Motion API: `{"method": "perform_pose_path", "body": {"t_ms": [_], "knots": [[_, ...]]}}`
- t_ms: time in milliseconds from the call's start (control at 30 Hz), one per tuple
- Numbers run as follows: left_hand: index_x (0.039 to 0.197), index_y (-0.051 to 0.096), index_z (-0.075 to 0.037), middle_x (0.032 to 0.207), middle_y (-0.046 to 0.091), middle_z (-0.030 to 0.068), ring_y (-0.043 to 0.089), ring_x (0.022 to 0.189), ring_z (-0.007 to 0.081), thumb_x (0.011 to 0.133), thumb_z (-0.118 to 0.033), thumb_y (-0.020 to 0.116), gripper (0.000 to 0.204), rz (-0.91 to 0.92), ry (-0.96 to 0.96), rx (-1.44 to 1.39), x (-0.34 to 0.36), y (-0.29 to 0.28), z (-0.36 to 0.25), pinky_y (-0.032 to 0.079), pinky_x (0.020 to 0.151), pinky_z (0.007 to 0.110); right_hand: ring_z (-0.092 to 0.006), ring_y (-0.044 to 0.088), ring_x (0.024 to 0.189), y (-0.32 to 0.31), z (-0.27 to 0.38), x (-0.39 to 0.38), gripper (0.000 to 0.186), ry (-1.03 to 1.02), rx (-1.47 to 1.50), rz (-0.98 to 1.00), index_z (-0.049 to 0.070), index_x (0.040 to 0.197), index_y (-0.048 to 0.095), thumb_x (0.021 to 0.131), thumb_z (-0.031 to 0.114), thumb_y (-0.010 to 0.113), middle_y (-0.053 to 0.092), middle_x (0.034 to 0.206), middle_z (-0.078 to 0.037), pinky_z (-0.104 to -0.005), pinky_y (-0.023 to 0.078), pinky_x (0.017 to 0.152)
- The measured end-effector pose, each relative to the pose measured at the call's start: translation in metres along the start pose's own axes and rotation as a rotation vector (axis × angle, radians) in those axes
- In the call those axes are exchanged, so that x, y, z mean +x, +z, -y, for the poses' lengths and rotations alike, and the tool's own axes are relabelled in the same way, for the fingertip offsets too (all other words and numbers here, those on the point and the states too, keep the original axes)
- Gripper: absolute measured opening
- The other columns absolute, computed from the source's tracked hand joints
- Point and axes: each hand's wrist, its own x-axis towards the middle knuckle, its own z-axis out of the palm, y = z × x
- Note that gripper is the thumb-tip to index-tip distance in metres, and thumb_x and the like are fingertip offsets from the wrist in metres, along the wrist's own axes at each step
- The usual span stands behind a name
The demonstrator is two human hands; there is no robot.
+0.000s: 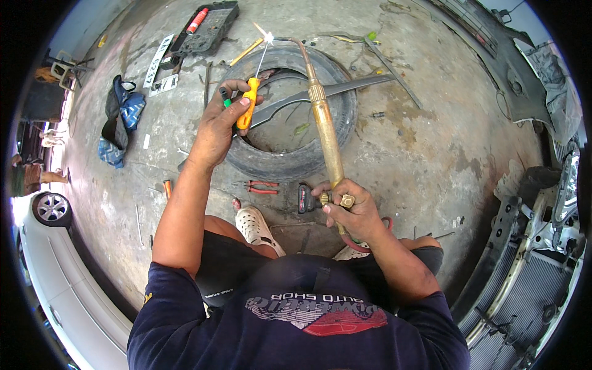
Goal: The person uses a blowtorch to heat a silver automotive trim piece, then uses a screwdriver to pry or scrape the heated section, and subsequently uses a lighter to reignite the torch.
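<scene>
My left hand point(219, 114) grips a yellow-handled screwdriver point(248, 103), its shaft pointing up, and a green-handled tool point(227, 102) beside it. My right hand point(345, 206) holds a brass welding torch point(325, 126) by the valve end, with a red hose point(364, 243) below. The torch's bent tip reaches the screwdriver's shaft end, where a bright white glow point(269, 38) shows. Below them lies a worn tyre point(290, 163) with a long grey metal bar point(339, 87) across it. Red-handled pliers point(262, 189) and a black-and-red object point(306, 198) lie between the tyre and my feet.
Upper left are an open tool case point(213, 28), red can point(197, 21), white plate point(156, 61) and blue-black bundle point(128, 108). Long bars point(401, 80) lie right of the tyre. A silver car point(74, 283) and a person's leg point(52, 177) are left, car parts point(518, 271) right.
</scene>
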Motion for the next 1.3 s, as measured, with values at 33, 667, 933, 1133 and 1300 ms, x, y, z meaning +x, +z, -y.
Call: {"method": "perform_pose_path", "body": {"t_ms": [33,667,933,1133,1300], "knots": [[0.134,0.048,-0.007,0.118,0.07,0.0161,0.055,0.073,0.0098,0.1,-0.024,0.065,0.041,0.002,0.0,0.001,-0.0001,0.0006,-0.0004,0.044,0.065,0.023,-0.0068,0.064,0.082,-0.0002,-0.0003,-0.0001,0.022,-0.004,0.003,0.0,0.008,0.097,0.049,0.096,-0.005,0.067,0.065,0.126,-0.016,-0.0233,0.06,0.065],[0.135,0.049,-0.009,0.119,0.07,0.0172,0.055,0.073,0.0095,0.1,-0.025,0.066,0.042,-0.005,-0.001,0.017,0.0004,0.0007,0.0016,0.044,0.065,0.023,-0.0055,0.065,0.072,-0.0019,-0.0004,0.0005,0.022,0.003,-0.019,-0.004,0.01,0.099,0.049,0.096,-0.005,0.065,0.064,0.128,-0.022,-0.0234,0.06,0.064],[0.134,0.049,-0.008,0.119,0.07,0.0164,0.056,0.078,0.0094,0.1,-0.025,0.066,0.042,0.015,0.009,0.022,0.0007,-0.0005,0.0012,0.045,0.066,0.023,-0.0063,0.066,0.073,-0.0014,0.0028,0.0009,0.024,0.009,-0.034,-0.009,0.01,0.098,0.048,0.095,-0.007,0.064,0.065,0.128,-0.021,-0.0235,0.06,0.064],[0.13,0.053,-0.012,0.118,0.072,0.0158,0.057,0.08,0.0084,0.102,-0.026,0.064,0.033,-0.006,0.012,0.036,0.0006,-0.0001,0.0024,0.045,0.066,0.022,-0.0077,0.065,0.086,-0.0038,-0.0014,0.0007,0.024,0.023,-0.017,-0.001,0.01,0.096,0.049,0.095,-0.005,0.067,0.065,0.126,-0.015,-0.0241,0.061,0.066],[0.13,0.053,-0.012,0.117,0.072,0.0158,0.057,0.08,0.0083,0.102,-0.025,0.064,0.034,-0.004,0.014,0.038,-0.0002,-0.0014,0.003,0.045,0.066,0.022,-0.0068,0.064,0.085,-0.0021,0.0018,0.0008,0.023,0.026,0.01,-0.003,0.01,0.096,0.05,0.095,-0.004,0.068,0.065,0.127,-0.015,-0.0237,0.06,0.066]]}}
